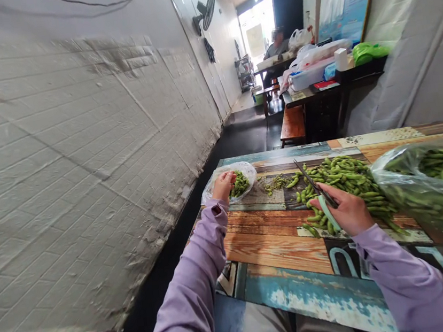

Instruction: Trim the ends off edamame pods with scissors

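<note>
My left hand (223, 187) is over a clear plastic bag (248, 171) at the left of the table, with green soybean pods (240, 184) in it. Its fingers are drawn together in a pinch; what lies between them, if anything, is hidden. Wrapped in my right hand (350, 208) is a pair of scissors (307, 177) with pale green handles, the dark blades pointing up and left. These blades are above a big loose heap of soybean pods (347, 169). Small cut-off bits (276, 183) lie between the bag and the heap.
A large clear bag (404, 176) full of pods stands at the table's right. The patterned wooden table (271, 240) meets a white brick-textured wall (85, 177) on the left. Farther back are a bench (293, 124), a loaded table (301, 94) and a seated person (276, 47).
</note>
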A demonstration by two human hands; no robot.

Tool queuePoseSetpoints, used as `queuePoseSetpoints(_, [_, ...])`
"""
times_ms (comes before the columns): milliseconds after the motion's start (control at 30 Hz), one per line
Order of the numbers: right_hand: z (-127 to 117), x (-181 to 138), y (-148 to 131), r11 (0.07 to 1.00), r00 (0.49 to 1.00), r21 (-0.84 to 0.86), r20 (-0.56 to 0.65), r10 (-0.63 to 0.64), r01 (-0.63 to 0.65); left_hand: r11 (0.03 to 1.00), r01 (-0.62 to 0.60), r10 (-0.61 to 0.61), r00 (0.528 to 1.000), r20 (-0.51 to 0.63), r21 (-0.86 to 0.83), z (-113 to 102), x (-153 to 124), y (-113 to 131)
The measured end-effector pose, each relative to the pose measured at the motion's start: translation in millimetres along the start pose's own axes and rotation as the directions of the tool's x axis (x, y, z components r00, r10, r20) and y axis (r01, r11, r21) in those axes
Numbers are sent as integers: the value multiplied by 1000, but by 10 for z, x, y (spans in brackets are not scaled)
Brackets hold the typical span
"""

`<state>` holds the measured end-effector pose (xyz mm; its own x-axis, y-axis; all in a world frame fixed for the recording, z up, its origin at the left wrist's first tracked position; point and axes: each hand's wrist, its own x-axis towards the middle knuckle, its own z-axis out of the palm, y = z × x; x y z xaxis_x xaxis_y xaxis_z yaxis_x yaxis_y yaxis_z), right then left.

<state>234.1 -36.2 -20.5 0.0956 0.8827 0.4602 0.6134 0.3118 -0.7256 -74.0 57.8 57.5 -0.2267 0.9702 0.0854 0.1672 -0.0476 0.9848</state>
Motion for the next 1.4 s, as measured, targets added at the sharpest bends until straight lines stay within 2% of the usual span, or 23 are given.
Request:
queuePoseSetpoints(100, [-68, 32, -18, 998, 997, 13, -34, 65, -64, 998, 56, -53, 987, 151, -13, 206, -286, -79])
queuePoseSetpoints(167, [-120, 63, -15, 994, 993, 29, -56, 106, -104, 999, -22, 9, 952, 307, 40, 404, -529, -108])
queuePoseSetpoints(267, [-176, 107, 8, 979, 980, 116, -96, 177, -166, 927, -318, 175, 837, 519, 200, 725, -949, -134])
queuePoseSetpoints(367, [-184, 133, 23, 963, 970, 190, -116, 214, -190, 754, -595, 267, 665, 698, 278, 1024, -1320, -166])
queuePoseSetpoints(400, [-179, 137, 22, 961, 970, 202, -115, 214, -188, 692, -660, 291, 626, 724, 293, 1115, -1407, -177])
queuePoseSetpoints(433, [-173, 140, 18, 961, 971, 206, -114, 211, -184, 635, -698, 303, 618, 725, 329, 1201, -1469, -186])
queuePoseSetpoints(467, [-166, 142, 12, 961, 972, 208, -113, 206, -180, 585, -713, 305, 635, 710, 386, 1281, -1509, -195])
queuePoseSetpoints(533, [-159, 143, -5, 964, 974, 205, -110, 196, -171, 505, -694, 296, 698, 653, 513, 1420, -1528, -209])
queuePoseSetpoints(600, [-160, 144, -22, 965, 977, 204, -102, 187, -164, 466, -665, 287, 738, 611, 584, 1523, -1494, -228])
queuePoseSetpoints(700, [-167, 148, -37, 970, 982, 195, -88, 167, -148, 490, -676, 293, 722, 626, 550, 1587, -1396, -268])
queuePoseSetpoints(833, [-165, 150, -37, 972, 984, 189, -87, 157, -138, 552, -687, 292, 690, 663, 472, 1497, -1239, -320])
queuePoseSetpoints(933, [-158, 147, -37, 974, 985, 181, -83, 154, -137, 629, -634, 285, 727, 625, 450, 1364, -1130, -359])
queuePoseSetpoints(1100, [-155, 140, -42, 974, 983, 166, -69, 169, -156, 828, -465, 252, 808, 533, 314, 1204, -1029, -447])
queuePoseSetpoints(1167, [-158, 139, -41, 973, 981, 158, -68, 183, -171, 929, -323, 208, 860, 466, 180, 1164, -1012, -477])
queuePoseSetpoints(1233, [-158, 137, -40, 972, 979, 144, -67, 195, -184, 995, -85, 98, 908, 408, -50, 1124, -997, -491])
queuePoseSetpoints(1267, [-155, 135, -39, 973, 978, 140, -67, 195, -185, 982, 51, 26, 917, 397, -182, 1102, -989, -491])
queuePoseSetpoints(1333, [-140, 124, -33, 975, 981, 136, -63, 185, -175, 879, 273, -96, 905, 415, -391, 1055, -975, -478])
queuePoseSetpoints(1400, [-110, 105, -19, 978, 984, 132, -51, 170, -162, 776, 394, -160, 878, 452, -492, 1014, -970, -455])
